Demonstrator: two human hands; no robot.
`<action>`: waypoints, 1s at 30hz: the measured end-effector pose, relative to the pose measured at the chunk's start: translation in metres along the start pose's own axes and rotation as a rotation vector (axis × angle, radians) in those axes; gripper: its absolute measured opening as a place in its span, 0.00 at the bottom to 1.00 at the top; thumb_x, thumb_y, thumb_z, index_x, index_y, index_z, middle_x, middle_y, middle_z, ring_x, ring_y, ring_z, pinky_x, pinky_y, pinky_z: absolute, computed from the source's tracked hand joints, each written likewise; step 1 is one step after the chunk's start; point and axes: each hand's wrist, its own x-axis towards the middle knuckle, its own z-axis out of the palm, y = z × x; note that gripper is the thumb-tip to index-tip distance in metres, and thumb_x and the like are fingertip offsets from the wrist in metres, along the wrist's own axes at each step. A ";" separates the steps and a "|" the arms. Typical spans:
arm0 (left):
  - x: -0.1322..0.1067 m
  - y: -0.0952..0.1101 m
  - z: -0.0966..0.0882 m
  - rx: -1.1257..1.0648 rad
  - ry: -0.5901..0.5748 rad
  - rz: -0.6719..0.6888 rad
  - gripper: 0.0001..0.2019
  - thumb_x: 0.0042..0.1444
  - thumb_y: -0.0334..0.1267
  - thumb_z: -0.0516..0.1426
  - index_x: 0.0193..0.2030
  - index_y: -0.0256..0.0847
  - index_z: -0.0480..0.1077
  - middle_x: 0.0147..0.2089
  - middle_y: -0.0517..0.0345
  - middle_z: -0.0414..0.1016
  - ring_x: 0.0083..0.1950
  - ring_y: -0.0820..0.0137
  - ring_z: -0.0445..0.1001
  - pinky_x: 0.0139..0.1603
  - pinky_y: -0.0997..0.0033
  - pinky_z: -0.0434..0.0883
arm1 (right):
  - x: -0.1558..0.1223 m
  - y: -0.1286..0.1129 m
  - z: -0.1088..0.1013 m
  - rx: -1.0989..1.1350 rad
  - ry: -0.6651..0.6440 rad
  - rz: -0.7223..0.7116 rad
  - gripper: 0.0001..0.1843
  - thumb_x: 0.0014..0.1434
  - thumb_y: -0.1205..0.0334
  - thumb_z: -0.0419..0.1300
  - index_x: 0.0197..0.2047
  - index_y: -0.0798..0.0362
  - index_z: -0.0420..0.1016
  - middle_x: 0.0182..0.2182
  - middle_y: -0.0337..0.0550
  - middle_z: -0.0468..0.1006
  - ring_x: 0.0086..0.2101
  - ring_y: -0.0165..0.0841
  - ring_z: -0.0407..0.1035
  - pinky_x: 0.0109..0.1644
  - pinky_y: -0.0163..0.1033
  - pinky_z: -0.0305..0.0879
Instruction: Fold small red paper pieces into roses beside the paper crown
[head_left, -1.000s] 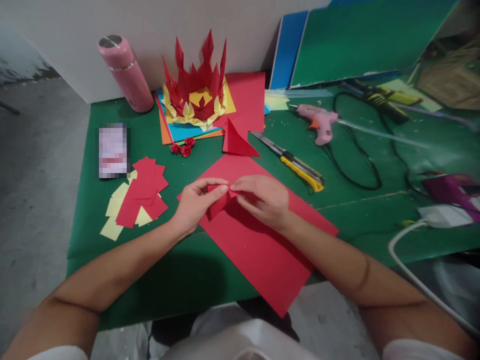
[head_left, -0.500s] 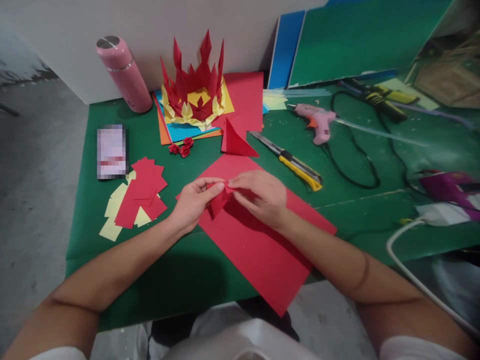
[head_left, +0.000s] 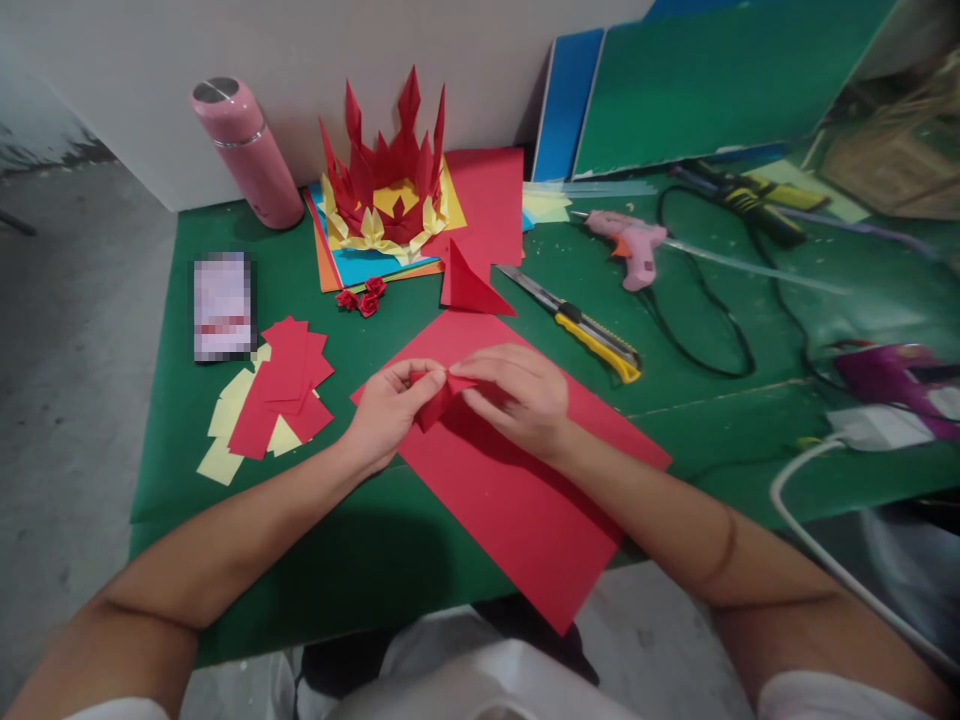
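My left hand point(head_left: 390, 405) and my right hand point(head_left: 517, 395) meet over a large red paper sheet point(head_left: 517, 500) lying on the green table point(head_left: 360, 560). Both pinch a small folded red paper piece point(head_left: 439, 397) between thumb and fingers, held just above the sheet. A pile of small red and yellow paper squares point(head_left: 274, 395) lies to the left of my left hand. A folded red triangle point(head_left: 469, 285) stands behind my hands.
At the back stand a pink flask point(head_left: 247, 150) and a red and yellow paper crown point(head_left: 390, 185) on coloured sheets. Tiny red paper roses point(head_left: 360, 298), a phone point(head_left: 223, 305), a yellow utility knife point(head_left: 585, 325), a pink glue gun point(head_left: 630, 245) with black cord and a white cable point(head_left: 817, 540) lie around.
My fingers have shifted slightly on the small red piece, working its fold. The view has tipped a little; nothing else on the table moved.
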 end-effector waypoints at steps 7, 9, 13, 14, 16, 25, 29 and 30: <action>0.000 -0.003 0.002 0.033 0.066 0.028 0.20 0.35 0.47 0.71 0.30 0.38 0.73 0.23 0.64 0.75 0.23 0.80 0.69 0.27 0.79 0.67 | 0.001 -0.001 0.000 -0.001 0.007 0.011 0.06 0.60 0.68 0.59 0.39 0.50 0.75 0.33 0.43 0.82 0.35 0.34 0.77 0.41 0.40 0.74; -0.001 -0.005 0.003 0.050 0.078 0.068 0.19 0.36 0.47 0.71 0.30 0.38 0.73 0.25 0.63 0.76 0.24 0.79 0.70 0.29 0.77 0.69 | 0.001 -0.001 0.001 -0.025 0.000 -0.010 0.04 0.60 0.67 0.59 0.38 0.50 0.75 0.32 0.43 0.82 0.34 0.34 0.77 0.40 0.40 0.74; -0.001 -0.007 0.003 0.081 0.069 0.158 0.17 0.40 0.45 0.70 0.31 0.39 0.71 0.28 0.64 0.74 0.27 0.78 0.70 0.32 0.77 0.70 | 0.000 0.000 0.002 -0.094 -0.008 -0.048 0.04 0.60 0.67 0.59 0.38 0.50 0.74 0.33 0.43 0.82 0.33 0.34 0.76 0.39 0.40 0.73; -0.001 -0.007 0.002 0.075 0.062 0.170 0.17 0.40 0.44 0.70 0.32 0.40 0.70 0.27 0.65 0.73 0.27 0.79 0.70 0.32 0.77 0.69 | 0.000 0.000 0.002 -0.110 -0.009 -0.057 0.04 0.61 0.67 0.59 0.38 0.50 0.74 0.32 0.43 0.82 0.33 0.34 0.76 0.39 0.40 0.73; 0.000 -0.007 0.001 0.050 0.043 0.185 0.19 0.40 0.44 0.70 0.33 0.42 0.67 0.26 0.68 0.71 0.26 0.79 0.69 0.30 0.78 0.68 | 0.000 0.000 0.002 -0.135 -0.019 -0.080 0.04 0.61 0.67 0.59 0.38 0.50 0.74 0.31 0.43 0.81 0.32 0.34 0.75 0.38 0.40 0.72; -0.001 -0.012 0.000 0.060 0.103 0.272 0.17 0.40 0.43 0.70 0.30 0.39 0.69 0.30 0.64 0.71 0.31 0.79 0.70 0.36 0.78 0.69 | 0.001 0.000 0.000 -0.187 -0.058 -0.157 0.03 0.62 0.66 0.58 0.39 0.51 0.73 0.32 0.43 0.81 0.33 0.33 0.75 0.40 0.38 0.72; -0.003 -0.012 0.000 0.098 0.064 0.290 0.15 0.42 0.42 0.70 0.33 0.40 0.73 0.35 0.60 0.75 0.36 0.75 0.73 0.43 0.74 0.72 | 0.000 0.002 -0.001 -0.184 -0.070 -0.135 0.05 0.62 0.67 0.58 0.40 0.50 0.74 0.33 0.44 0.82 0.35 0.33 0.75 0.40 0.39 0.72; -0.004 -0.012 0.000 0.105 0.051 0.296 0.14 0.42 0.42 0.70 0.33 0.41 0.73 0.36 0.60 0.76 0.37 0.75 0.74 0.44 0.73 0.72 | 0.000 0.003 -0.001 -0.181 -0.061 -0.132 0.05 0.62 0.67 0.58 0.40 0.51 0.74 0.33 0.44 0.82 0.35 0.33 0.76 0.40 0.39 0.72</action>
